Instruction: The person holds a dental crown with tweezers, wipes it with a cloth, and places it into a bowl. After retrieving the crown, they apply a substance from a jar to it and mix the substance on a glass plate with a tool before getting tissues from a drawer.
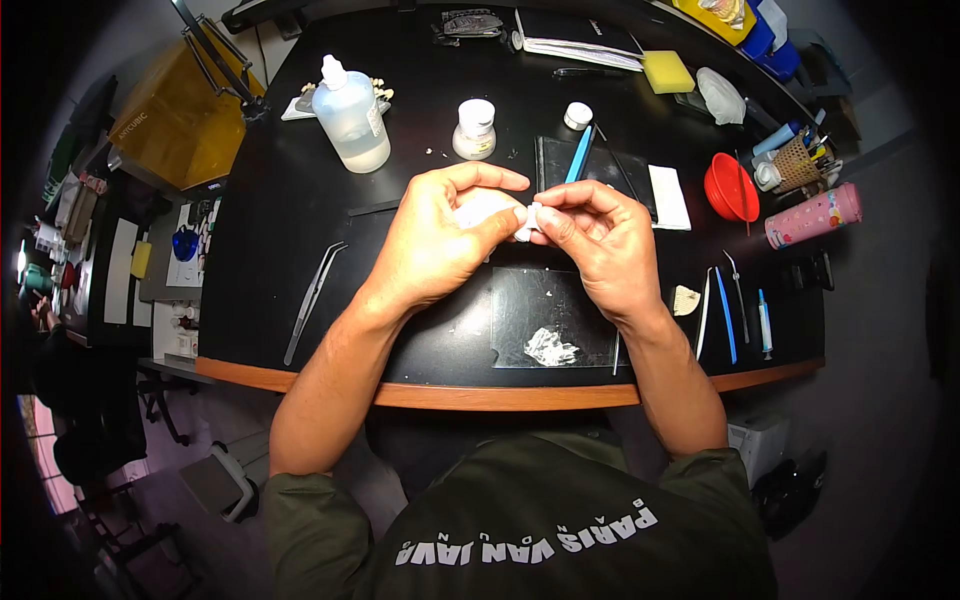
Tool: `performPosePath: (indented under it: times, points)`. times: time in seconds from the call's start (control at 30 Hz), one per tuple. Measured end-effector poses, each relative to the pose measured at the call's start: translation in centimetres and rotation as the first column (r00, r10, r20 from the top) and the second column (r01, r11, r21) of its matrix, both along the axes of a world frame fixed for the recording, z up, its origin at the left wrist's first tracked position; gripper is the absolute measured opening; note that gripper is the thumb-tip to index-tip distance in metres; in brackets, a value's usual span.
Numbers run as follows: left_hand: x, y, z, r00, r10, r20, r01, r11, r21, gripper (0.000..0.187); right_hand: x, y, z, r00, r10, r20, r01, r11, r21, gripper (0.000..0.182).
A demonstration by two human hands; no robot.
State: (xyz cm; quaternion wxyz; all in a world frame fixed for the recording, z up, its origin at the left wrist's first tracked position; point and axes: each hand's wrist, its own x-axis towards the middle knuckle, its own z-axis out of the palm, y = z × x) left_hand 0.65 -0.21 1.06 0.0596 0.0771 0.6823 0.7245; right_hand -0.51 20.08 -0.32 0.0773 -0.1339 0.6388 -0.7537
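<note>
Near the middle of the black table, my left hand (440,235) is wrapped round a white wad (484,207), perhaps tissue, with its thumb pressing toward a small white piece (530,222). The fingertips of my right hand (600,235) pinch that small piece from the other side. The two hands almost meet there. Below them a clear plate (510,315) lies flat with smeared white material (551,348) on it. Behind the hands stands a small glass jar (474,140) with a white lid.
A squeeze bottle (350,125) stands at the back left, and tweezers (312,305) lie at the left. On the right are a red bowl (732,187), a pink bottle (815,215), a yellow sponge (668,72) and several thin tools, including a blue one (725,315).
</note>
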Motion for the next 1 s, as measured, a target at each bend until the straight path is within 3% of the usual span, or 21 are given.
performPosePath:
  times: [0.27, 0.37, 0.47, 0.57, 0.67, 0.77, 0.9, 0.97, 1.0]
  points:
    - [0.0, 0.5, -0.7, 0.987, 0.001, -0.163, -0.007, 0.999, -0.040, 0.024, -0.1, 0.3, -0.5, 0.999, 0.034, 0.037, -0.031, 0.996, -0.087, 0.017]
    - [0.2, 0.4, -0.6, 0.971, -0.029, -0.237, -0.015, 0.983, -0.182, 0.027, -0.1, 0.3, -0.4, 0.998, 0.035, 0.046, -0.030, 0.995, -0.098, 0.016]
    - [0.0, 0.3, -0.5, 0.890, -0.008, -0.457, -0.162, 0.929, -0.333, 0.023, -0.3, 0.3, -0.4, 0.997, 0.021, 0.077, -0.011, 0.992, -0.122, 0.016]
    - [-0.3, 0.4, -0.9, 0.918, 0.028, -0.395, -0.145, 0.952, -0.269, 0.020, -0.3, 0.3, -0.3, 0.993, 0.008, 0.115, 0.009, 0.990, -0.143, 0.017]
    - [-0.2, 0.1, -0.2, 0.988, 0.080, -0.130, -0.097, 0.987, -0.130, 0.018, -0.1, -0.1, -0.1, 0.992, -0.011, 0.124, 0.028, 0.991, -0.132, 0.017]
    - [-0.5, -0.1, -0.7, 0.996, 0.082, -0.046, -0.082, 0.997, 0.000, 0.012, 0.1, -0.3, 0.0, 0.993, -0.007, 0.118, 0.021, 0.992, -0.124, 0.017]
    - [-0.1, 0.5, -0.4, 0.991, 0.038, -0.130, -0.038, 0.999, 0.004, 0.013, 0.2, -0.2, -0.3, 0.998, 0.029, 0.061, -0.022, 0.994, -0.109, 0.016]
    - [0.0, 0.6, -0.3, 0.993, 0.039, -0.111, -0.041, 0.999, -0.021, 0.015, 0.5, -0.7, -0.8, 0.992, -0.027, -0.125, 0.023, 0.999, -0.035, 0.016]
    - [-0.2, 0.7, -0.6, 0.998, -0.016, -0.064, 0.024, 0.991, 0.131, 0.015, 0.6, -0.9, -1.0, 0.975, -0.048, -0.218, 0.049, 0.999, -0.001, 0.015]
